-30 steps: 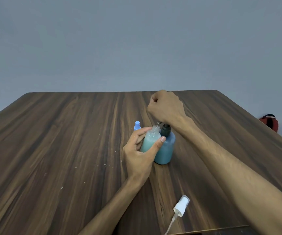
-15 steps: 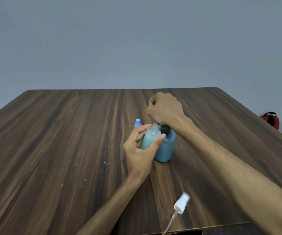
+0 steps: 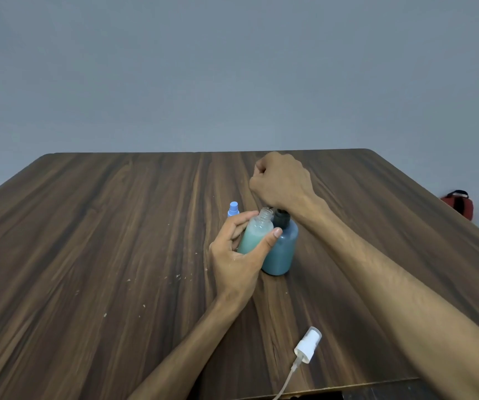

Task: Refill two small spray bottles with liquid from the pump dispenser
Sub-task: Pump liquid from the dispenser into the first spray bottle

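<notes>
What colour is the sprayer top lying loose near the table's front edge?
White, with a clear tube trailing from it; the sprayer top shows in the head view.

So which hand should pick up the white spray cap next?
Probably right: the white spray cap lies beside the right forearm, and the left hand holds the open small bottle.

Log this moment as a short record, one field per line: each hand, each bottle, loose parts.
left hand: holds the open bottle, neck beside the pump
right hand: fist on the pump of the dispenser
open bottle: uncapped, partly filled with teal liquid
blue-capped bottle: behind the left hand, capped
sprayer: lying on the table, near edge
</notes>
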